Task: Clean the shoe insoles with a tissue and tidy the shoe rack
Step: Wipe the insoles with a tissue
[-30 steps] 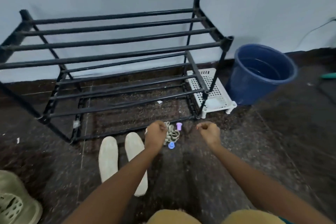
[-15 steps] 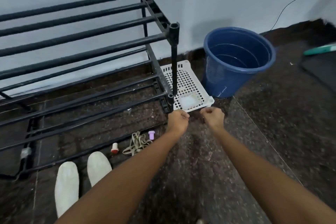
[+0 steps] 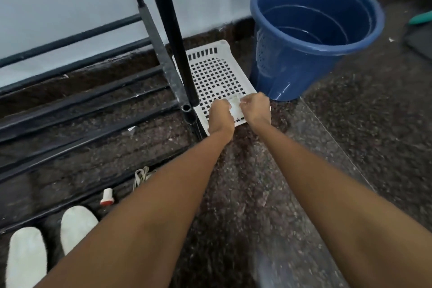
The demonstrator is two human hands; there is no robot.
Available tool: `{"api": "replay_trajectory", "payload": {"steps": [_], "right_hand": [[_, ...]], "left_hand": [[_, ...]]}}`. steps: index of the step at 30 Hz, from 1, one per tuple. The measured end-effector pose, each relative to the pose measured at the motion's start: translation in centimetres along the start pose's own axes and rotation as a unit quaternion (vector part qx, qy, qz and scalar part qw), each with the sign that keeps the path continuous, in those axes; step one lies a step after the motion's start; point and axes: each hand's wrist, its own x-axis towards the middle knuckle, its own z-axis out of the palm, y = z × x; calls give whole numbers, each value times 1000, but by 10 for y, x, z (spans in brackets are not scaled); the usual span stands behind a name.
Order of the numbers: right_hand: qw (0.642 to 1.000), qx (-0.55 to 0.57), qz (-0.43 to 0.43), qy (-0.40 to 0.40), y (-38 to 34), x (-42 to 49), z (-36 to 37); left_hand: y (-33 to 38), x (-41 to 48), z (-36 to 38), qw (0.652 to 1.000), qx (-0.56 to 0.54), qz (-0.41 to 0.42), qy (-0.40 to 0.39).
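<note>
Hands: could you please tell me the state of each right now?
Left hand: closed, pinching the tissue.
Right hand: closed, pinching the same tissue.

A white perforated tray (image 3: 217, 75) lay flat on the speckled dark floor (image 3: 245, 182), under the fingers (image 3: 250, 101) and reaching away beyond them. A blue bucket (image 3: 292, 70) with water in its bottom stood upright just beyond and to the right of the fingers, beside the tray. Well nearer than them, to the left, lay a red-and-white cap (image 3: 107, 197) and a partly hidden bundle of pale cord (image 3: 141, 175).
</note>
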Motion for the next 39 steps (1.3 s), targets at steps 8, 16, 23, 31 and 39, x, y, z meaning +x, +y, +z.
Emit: {"api": "replay_trajectory", "payload": {"steps": [8, 16, 23, 31, 39], "right_hand": [[988, -146, -36, 39, -5, 3, 11], [990, -130, -44, 38, -7, -1, 6], [992, 103, -72, -13, -14, -16, -16], [980, 198, -28, 24, -30, -38, -67], [964, 264, 5, -33, -40, -109, -112]], "left_hand": [[-1, 15, 4, 998, 56, 3, -6], [-3, 18, 4, 999, 32, 31, 8], [18, 6, -13, 997, 23, 59, 34], [53, -33, -39, 999, -30, -5, 20], [56, -124, -76, 963, -229, -116, -78]]}}
